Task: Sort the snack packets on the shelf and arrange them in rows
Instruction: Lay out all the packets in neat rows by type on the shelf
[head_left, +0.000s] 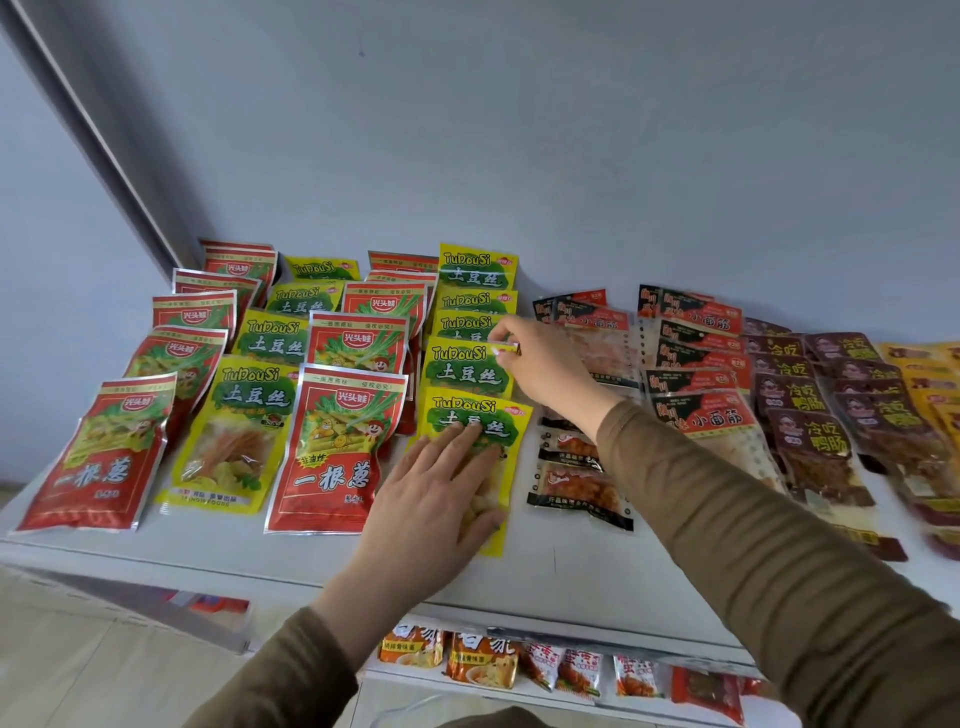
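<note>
1. While the left hand (441, 499) lies flat, fingers straight and slightly spread, it presses on the front TuDouSi packet (511, 415), the yellow-green one nearest the shelf edge (519, 587).
2. Right hand (540, 364) reaches past that packet; thumb and forefinger pinch the top right corner of the second TuDouSi packet (457, 366), directly behind the front one in the same row.
3. Behind that, more TuDouSi packets (475, 270) overlap in a row running back to the wall (519, 130).
4. Just left of the front TuDouSi packet: a red packet row (332, 447), foil-edged, with white characters, overlapping front to back.
5. Further left: another yellow TuDouSi row (234, 431), then a second red row (98, 457) at the far left.
6. Right of the front TuDouSi packet, partly hidden by the right forearm: small black-edged packets (576, 488) with orange contents.
7. Further right: red-and-black packets (696, 410), then dark brown packets (815, 441), then yellow-orange ones (930, 374) at the frame edge.
8. Below the shelf edge, a lower shelf (571, 696) holds orange and red snack packets (483, 660) standing in a line.
</note>
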